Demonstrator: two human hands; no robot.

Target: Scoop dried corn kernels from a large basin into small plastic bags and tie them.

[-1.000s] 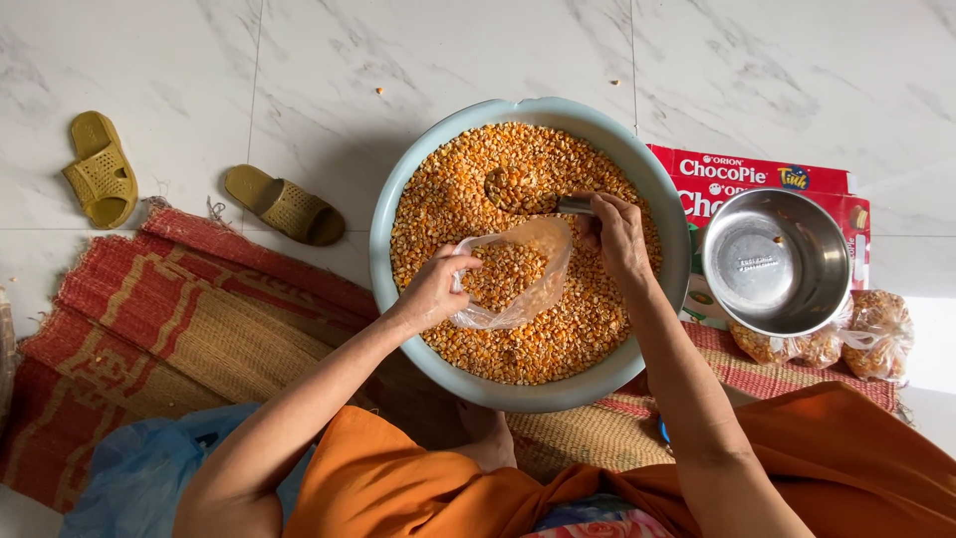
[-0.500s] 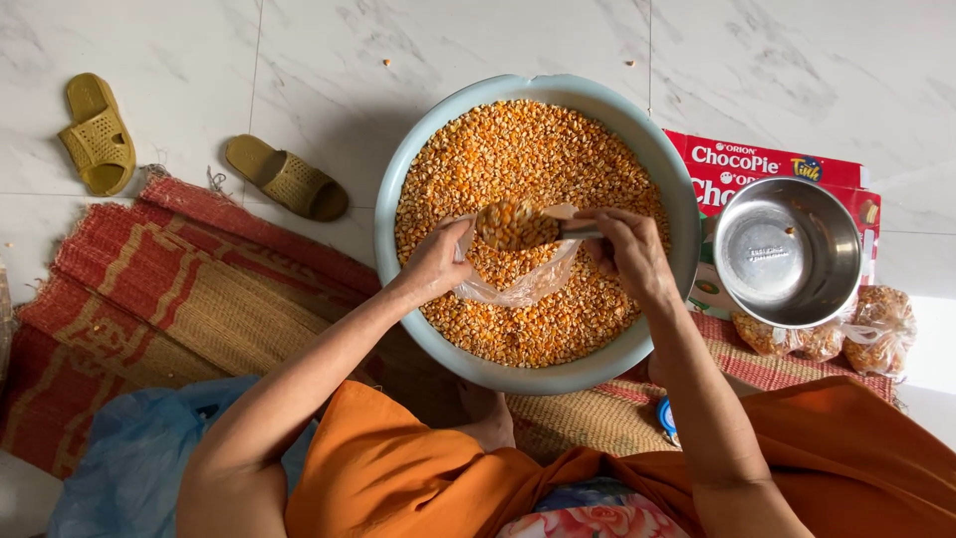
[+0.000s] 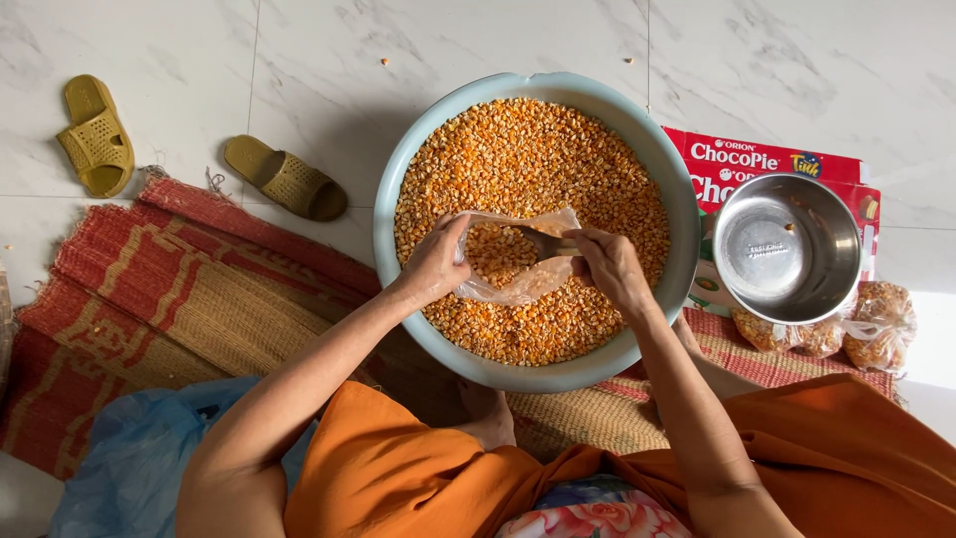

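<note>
Nearest the viewer: orange cloth (image 3: pixel 398 478) over the lap, a blue plastic sheet (image 3: pixel 129 468) at the near left, a woven red-and-tan mat (image 3: pixel 149 299) under the seated person. Left hand (image 3: pixel 433 267): forearm rising from lower left, wrist bent inward, grip closed on the left edge of a clear plastic bag (image 3: pixel 513 274), pulling its mouth open. Right hand (image 3: pixel 609 267): forearm rising from lower right, grip closed on the handle end of a small scoop (image 3: pixel 543 242), which carries dried corn kernels (image 3: pixel 528 159). Key relation: the scoop's long axis runs roughly left-right, its bowl pointing left from the right hand into the bag mouth; the bag lies between the two hands, touching both, its belly resting on the kernels and partly filled. Both hands sit level over the near half of a large pale blue basin (image 3: pixel 388 199), which stands on the marble floor (image 3: pixel 329 60) and the mat's edge, heaped almost to the rim. Right of the basin: an empty steel bowl (image 3: pixel 787 249) on a red cardboard box (image 3: pixel 757 154), with filled, tied bags of kernels (image 3: pixel 866 324) just beside. Far left: two olive sandals (image 3: pixel 95 134), well apart from the work.
</note>
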